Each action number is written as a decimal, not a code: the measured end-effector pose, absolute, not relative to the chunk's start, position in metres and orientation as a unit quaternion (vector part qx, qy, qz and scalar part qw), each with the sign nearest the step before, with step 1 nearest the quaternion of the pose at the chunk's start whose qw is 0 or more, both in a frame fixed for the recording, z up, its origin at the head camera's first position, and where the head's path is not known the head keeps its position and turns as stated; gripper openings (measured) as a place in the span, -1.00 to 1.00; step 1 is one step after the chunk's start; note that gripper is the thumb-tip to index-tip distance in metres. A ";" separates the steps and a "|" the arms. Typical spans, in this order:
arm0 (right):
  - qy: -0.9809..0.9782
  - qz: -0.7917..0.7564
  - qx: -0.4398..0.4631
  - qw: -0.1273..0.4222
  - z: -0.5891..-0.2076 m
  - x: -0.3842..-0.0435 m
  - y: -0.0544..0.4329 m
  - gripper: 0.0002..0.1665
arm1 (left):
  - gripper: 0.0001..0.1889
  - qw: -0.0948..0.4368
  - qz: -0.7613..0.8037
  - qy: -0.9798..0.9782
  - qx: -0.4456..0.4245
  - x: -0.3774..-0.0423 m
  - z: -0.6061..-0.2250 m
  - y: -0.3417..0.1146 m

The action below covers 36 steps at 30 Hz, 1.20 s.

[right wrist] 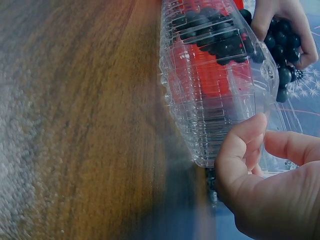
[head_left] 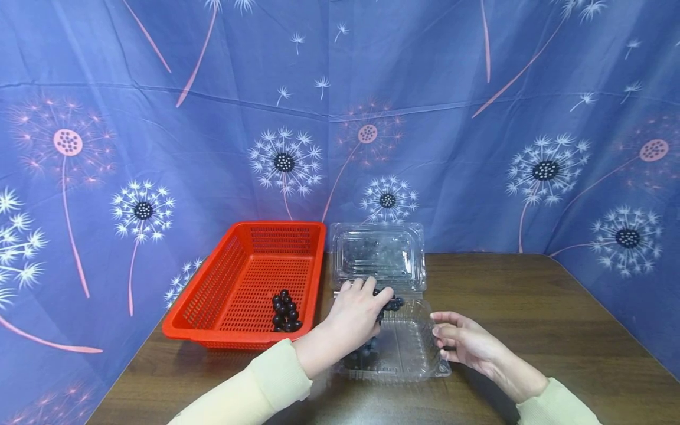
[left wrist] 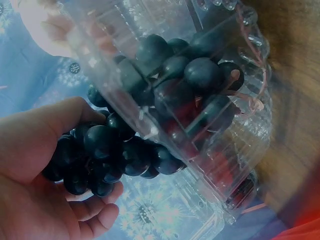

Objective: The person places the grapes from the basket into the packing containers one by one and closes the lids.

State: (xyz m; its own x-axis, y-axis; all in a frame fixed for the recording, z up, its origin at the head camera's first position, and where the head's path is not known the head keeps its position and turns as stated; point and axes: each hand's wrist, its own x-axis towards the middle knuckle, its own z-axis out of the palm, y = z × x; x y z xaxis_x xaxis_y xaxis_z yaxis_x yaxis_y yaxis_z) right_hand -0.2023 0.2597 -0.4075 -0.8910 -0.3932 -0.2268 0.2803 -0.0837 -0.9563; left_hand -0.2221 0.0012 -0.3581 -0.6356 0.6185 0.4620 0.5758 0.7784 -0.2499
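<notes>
My left hand (head_left: 355,313) holds a bunch of dark grapes (left wrist: 102,150) above the left part of a clear plastic clamshell box (head_left: 411,348). Its fingers curl round the bunch, and some grapes hang out past them. More grapes (left wrist: 175,95) lie inside the box at its left end, seen through the wall in the left wrist view; my left forearm partly covers them in the head view. At the box's right side, my right hand (head_left: 470,342) pinches the rim between thumb and fingers. The box's lid (head_left: 377,251) stands raised at the back.
Left of the box is a red perforated basket (head_left: 241,236) with a small bunch of dark grapes (head_left: 285,313) in its near right corner. Both containers stand on a brown wooden table (head_left: 510,295). A blue dandelion-print cloth (head_left: 457,147) hangs behind the table.
</notes>
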 end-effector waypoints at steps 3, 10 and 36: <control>0.640 -0.732 -0.043 0.230 -0.408 -0.203 0.259 -0.52 | -0.41 0.262 0.047 -0.905 -0.331 -0.225 -0.359 0.006; 0.644 -0.729 -0.041 0.230 -0.408 -0.203 0.260 -0.49 | -0.42 0.242 0.070 -0.906 -0.340 -0.232 -0.363 0.019; 0.642 -0.731 -0.042 0.228 -0.408 -0.203 0.258 -0.51 | -0.48 0.225 0.088 -0.894 -0.377 -0.244 -0.388 0.033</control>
